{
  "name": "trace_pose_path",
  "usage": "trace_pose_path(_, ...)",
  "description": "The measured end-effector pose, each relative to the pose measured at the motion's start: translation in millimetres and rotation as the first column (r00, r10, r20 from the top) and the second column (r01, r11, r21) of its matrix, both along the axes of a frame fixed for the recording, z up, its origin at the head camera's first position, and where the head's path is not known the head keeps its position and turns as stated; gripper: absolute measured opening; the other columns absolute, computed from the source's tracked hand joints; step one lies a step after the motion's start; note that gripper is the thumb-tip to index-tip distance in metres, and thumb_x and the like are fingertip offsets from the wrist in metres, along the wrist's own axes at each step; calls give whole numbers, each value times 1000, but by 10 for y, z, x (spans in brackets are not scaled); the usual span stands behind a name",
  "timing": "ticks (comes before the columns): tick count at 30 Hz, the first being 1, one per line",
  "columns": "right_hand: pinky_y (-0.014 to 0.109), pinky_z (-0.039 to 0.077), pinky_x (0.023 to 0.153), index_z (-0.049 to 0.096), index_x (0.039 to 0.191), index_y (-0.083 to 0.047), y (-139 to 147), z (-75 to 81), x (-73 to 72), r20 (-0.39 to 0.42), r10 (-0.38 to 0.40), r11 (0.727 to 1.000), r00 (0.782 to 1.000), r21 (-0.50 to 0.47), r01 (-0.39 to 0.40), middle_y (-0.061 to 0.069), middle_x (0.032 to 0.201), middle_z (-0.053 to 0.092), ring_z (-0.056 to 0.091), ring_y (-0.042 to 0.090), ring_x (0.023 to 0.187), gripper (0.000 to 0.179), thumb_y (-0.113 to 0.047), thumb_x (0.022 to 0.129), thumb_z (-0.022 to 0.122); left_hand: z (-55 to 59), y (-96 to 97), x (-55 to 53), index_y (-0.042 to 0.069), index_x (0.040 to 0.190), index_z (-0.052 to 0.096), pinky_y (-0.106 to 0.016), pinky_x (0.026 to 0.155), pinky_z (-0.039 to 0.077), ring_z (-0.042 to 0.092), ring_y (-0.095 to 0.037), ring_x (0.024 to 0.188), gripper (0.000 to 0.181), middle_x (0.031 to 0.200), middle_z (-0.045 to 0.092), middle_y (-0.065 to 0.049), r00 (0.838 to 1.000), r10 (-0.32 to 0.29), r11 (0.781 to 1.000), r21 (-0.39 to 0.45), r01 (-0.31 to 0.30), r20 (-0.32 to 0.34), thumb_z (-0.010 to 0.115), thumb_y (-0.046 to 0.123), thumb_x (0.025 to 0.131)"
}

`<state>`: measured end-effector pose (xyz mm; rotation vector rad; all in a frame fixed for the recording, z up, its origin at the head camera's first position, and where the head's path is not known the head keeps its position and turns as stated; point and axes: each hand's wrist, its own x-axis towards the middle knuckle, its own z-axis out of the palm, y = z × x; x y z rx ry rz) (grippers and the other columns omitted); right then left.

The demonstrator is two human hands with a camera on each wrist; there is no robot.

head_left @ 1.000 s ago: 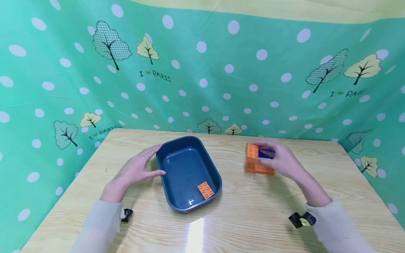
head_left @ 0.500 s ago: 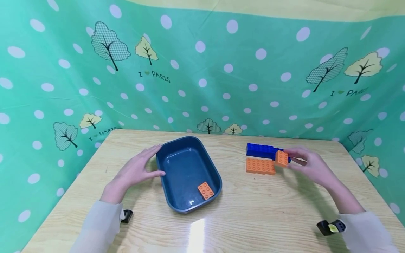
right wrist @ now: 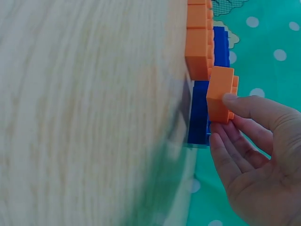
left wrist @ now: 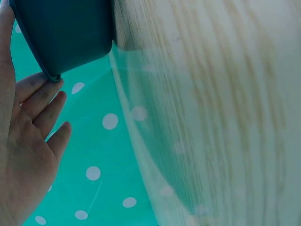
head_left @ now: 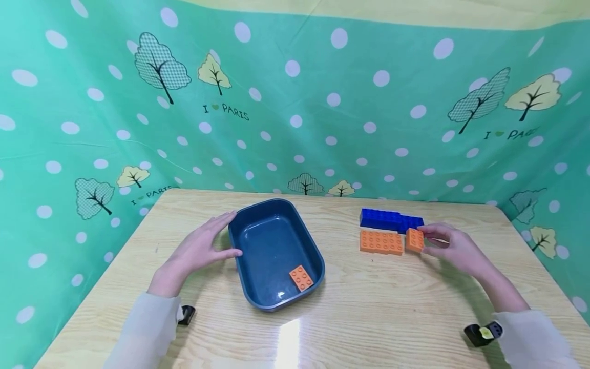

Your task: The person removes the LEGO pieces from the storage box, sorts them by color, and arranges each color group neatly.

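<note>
In the head view my right hand (head_left: 458, 250) pinches an orange toy brick (head_left: 415, 240) between thumb and fingers, just right of a row of orange bricks (head_left: 380, 242). The right wrist view has this brick a little above the table, partly covering the blue bricks (right wrist: 200, 113) behind it. Those blue bricks form a second row at the back. My left hand (head_left: 195, 252) rests on the left rim of a dark blue bin (head_left: 272, 246), fingers extended and thumb on the near part. One orange brick (head_left: 301, 278) lies inside, in the bin's near right corner.
A wooden table (head_left: 359, 318) carries everything. Behind it hangs a green dotted cloth (head_left: 313, 102), close to the table's back edge and the blue row. Each sleeve cuff has a small black camera mount (head_left: 481, 334).
My right hand has moved right with the orange brick, from over the left end of the rows to beyond the orange row's right end, and lower. The left hand and bin have stayed put.
</note>
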<state>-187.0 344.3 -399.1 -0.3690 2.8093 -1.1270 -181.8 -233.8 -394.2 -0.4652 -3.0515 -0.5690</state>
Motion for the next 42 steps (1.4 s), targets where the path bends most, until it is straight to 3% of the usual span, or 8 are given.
trace_pose_path(4,27,60,93,53,137,7,-1,-33,-12,12,17,1000,1000,21,-17,33,138,52,56,50,123,56,-15,90,73,3,9,-5,20,159,28,-67,118,30,29,-44,149,98,163,32,-14,1000,-3,1000,1,3,-2,74,60,81)
trace_pose_path(8,46,56,96,51,138,7,-13,-76,-21,25,37,999,999,20,-37,34,139,51,56,51,124,56,-14,91,72,6,15,-4,20,159,28,-67,117,30,29,-43,149,98,163,32,-14,1000,-5,1000,-2,5,-3,75,58,81)
trace_pose_path(16,40,58,95,53,137,8,-39,-132,-38,43,38,999,998,21,-38,34,137,53,57,49,124,53,-9,90,72,7,13,-2,20,158,29,-67,117,30,29,-44,149,98,163,32,-14,1000,-7,1000,4,7,-3,75,58,81)
trace_pose_path(27,43,57,96,51,139,6,-76,-132,-46,64,31,999,997,19,-33,33,137,56,57,48,125,57,-18,91,73,-4,-9,-6,21,159,28,-66,118,29,28,-44,149,99,163,32,-13,1000,-5,1000,7,5,0,74,60,80)
trace_pose_path(32,16,57,89,51,140,3,-34,-75,12,54,1,1000,999,10,-2,29,139,56,56,45,127,59,-27,93,72,-16,-14,16,21,159,28,-66,118,30,29,-43,149,99,163,32,-13,1000,-3,1000,8,3,0,73,61,80)
trace_pose_path(35,5,51,84,53,138,2,-23,-24,49,21,-8,1000,1000,-7,8,28,138,58,65,15,119,55,-26,94,71,-14,-12,21,21,158,29,-66,118,30,29,-43,149,98,163,32,-12,1000,-2,1000,9,2,-5,74,61,81)
trace_pose_path(38,4,51,83,54,136,4,-67,39,61,-26,9,998,1000,-56,-11,30,136,58,55,-15,110,50,-18,94,70,-8,-7,13,21,158,29,-65,118,30,29,-43,149,99,163,32,-11,1000,-1,1000,14,1,-12,74,62,80)
trace_pose_path(42,5,53,82,57,133,5,-227,124,71,-80,51,991,995,-120,-60,31,133,59,53,-21,106,44,-11,93,69,-1,-6,4,21,158,29,-65,119,29,29,-43,149,100,163,33,-12,1000,-4,1000,12,4,-12,72,65,79)
